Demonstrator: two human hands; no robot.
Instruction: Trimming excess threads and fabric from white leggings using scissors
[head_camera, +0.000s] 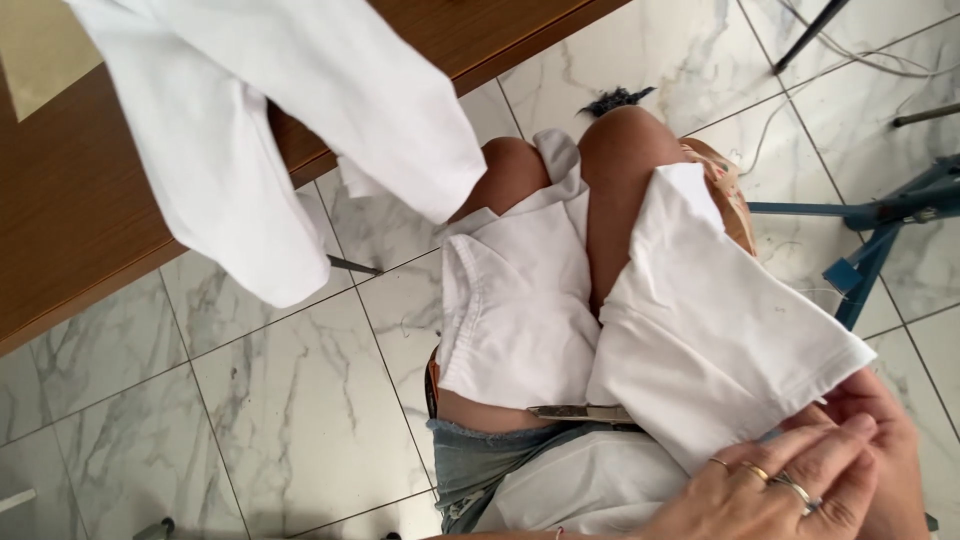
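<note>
A white cloth (700, 340) is spread over the right thigh, and its near right corner is pinched between the two hands. The left hand (780, 495), with rings on its fingers (790, 478), is laid flat on top; the right hand (895, 450) is closed beneath it. A second white cloth (515, 310) is draped over the left thigh. Another white garment (280, 120) hangs off the wooden counter (70, 200) at the far left.

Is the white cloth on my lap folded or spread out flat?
Folded. The white cloth lies doubled over the lap with a crisp straight edge and corner, both hands pressing its near end.
</note>
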